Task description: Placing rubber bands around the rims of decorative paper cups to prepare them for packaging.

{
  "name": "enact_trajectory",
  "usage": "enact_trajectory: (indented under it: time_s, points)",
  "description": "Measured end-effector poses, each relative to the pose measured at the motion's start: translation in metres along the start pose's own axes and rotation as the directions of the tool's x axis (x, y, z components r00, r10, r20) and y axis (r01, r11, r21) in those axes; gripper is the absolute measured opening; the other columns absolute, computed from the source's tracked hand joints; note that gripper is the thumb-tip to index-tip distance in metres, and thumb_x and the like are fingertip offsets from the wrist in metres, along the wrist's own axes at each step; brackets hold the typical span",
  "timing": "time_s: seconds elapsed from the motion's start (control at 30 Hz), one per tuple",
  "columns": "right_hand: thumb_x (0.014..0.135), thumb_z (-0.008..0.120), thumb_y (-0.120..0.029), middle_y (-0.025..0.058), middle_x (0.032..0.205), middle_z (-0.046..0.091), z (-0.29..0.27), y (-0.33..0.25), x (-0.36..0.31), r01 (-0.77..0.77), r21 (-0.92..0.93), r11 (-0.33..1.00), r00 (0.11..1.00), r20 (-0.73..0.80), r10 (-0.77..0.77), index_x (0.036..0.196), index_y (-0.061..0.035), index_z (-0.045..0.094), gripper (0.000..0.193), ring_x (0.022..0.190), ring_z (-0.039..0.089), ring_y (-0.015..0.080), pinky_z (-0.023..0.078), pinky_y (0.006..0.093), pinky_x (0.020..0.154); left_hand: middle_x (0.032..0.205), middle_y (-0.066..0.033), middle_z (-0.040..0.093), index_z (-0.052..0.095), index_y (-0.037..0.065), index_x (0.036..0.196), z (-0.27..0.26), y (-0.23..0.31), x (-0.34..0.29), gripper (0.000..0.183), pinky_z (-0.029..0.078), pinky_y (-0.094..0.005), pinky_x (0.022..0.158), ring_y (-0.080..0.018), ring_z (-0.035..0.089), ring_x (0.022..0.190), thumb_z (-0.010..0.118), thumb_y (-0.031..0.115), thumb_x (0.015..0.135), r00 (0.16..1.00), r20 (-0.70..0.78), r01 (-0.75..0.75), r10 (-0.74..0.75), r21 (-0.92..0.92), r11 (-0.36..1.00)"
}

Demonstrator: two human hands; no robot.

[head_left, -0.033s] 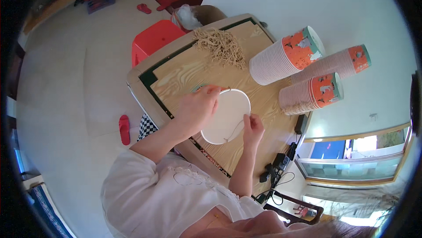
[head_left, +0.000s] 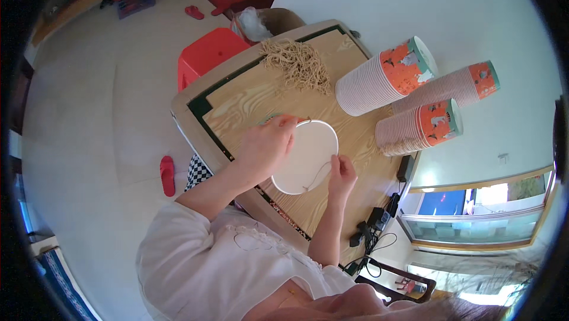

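Note:
A white-lined paper bucket stands before me over the table, its round mouth facing up toward me. My left hand grips its left side, fingers closed at the rim; the fingertips are partly hidden. At the right rim my right hand is closed in a pinch on a thin cord. That cord curves across the bucket's mouth to the near rim, and a small bit of cord shows at the far rim. Beyond the bucket lies a loose heap of tan cords.
Three stacks of orange and green paper buckets lean at the right: a large stack, a rear stack and a near stack. Black adapters with cables sit on the wooden table's right edge. A red stool stands beyond its left edge.

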State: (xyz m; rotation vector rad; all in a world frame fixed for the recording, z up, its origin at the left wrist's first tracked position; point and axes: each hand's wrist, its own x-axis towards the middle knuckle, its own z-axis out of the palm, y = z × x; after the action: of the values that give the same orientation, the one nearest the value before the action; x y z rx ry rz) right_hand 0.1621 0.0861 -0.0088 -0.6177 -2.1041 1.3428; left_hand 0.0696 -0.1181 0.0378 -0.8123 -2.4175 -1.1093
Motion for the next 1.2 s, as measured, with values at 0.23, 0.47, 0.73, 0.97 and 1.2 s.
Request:
enact_trajectory:
  time_s: [0.23,0.47,0.73,0.97,1.2]
  points:
    - [0.090,0.057,-0.013,0.0007,0.075,0.060,-0.003,0.020,0.004,-0.082,0.149,0.986,0.996,-0.006,0.083,0.090,0.0032,0.064,0.018,0.069,0.054,0.0075,0.044,0.0209,0.065,0.091,-0.0075,0.062,0.056,0.007,0.106,-0.002,0.001,0.003,0.027,0.052,-0.0351,0.052,-0.0218,0.064,0.063,0.057,0.015,0.080,0.991,0.124,0.046,-0.059,0.102,0.994]
    - [0.088,0.053,-0.007,0.0056,0.099,0.064,-0.011,0.036,0.010,-0.429,0.446,0.785,0.899,0.293,0.325,0.110,-0.0038,0.057,0.023,0.087,0.062,0.0156,0.052,0.0284,0.072,0.098,-0.0080,0.062,0.054,0.008,0.110,-0.001,-0.001,0.007,0.031,0.052,-0.0348,0.054,-0.0229,0.064,0.064,0.059,0.013,0.079,0.996,-0.040,-0.088,0.085,-0.078,0.993]
    - [0.093,0.048,-0.020,0.0103,0.105,0.062,-0.047,0.030,0.035,-0.501,0.278,0.820,0.834,0.408,0.371,0.115,-0.0024,0.055,0.030,0.093,0.061,0.0202,0.052,0.0338,0.075,0.109,-0.0057,0.059,0.052,0.022,0.122,0.007,-0.004,0.001,0.044,0.054,-0.0349,0.061,-0.0223,0.064,0.082,0.062,0.016,0.080,0.973,0.005,-0.229,0.232,-0.130,0.965]
    - [0.093,0.034,-0.052,0.0130,0.126,0.050,-0.066,0.009,0.044,-0.480,0.329,0.814,0.804,0.537,0.257,0.132,-0.0074,0.037,0.060,0.113,0.051,0.0288,0.045,0.0482,0.090,0.121,-0.0104,0.052,0.046,0.026,0.129,0.019,0.005,0.000,0.049,0.053,-0.0372,0.073,-0.0254,0.059,0.096,0.059,0.019,0.083,0.960,0.118,-0.241,0.253,-0.112,0.964]
    - [0.084,0.053,-0.054,0.0102,0.141,0.032,-0.066,0.003,0.037,-0.403,0.440,0.803,0.832,0.541,0.122,0.143,-0.0108,0.017,0.082,0.126,0.037,0.0319,0.037,0.0561,0.095,0.129,-0.0121,0.045,0.042,0.027,0.132,0.027,0.008,0.004,0.058,0.049,-0.0395,0.085,-0.0300,0.052,0.109,0.061,0.011,0.080,0.953,0.149,-0.228,0.264,-0.223,0.948]
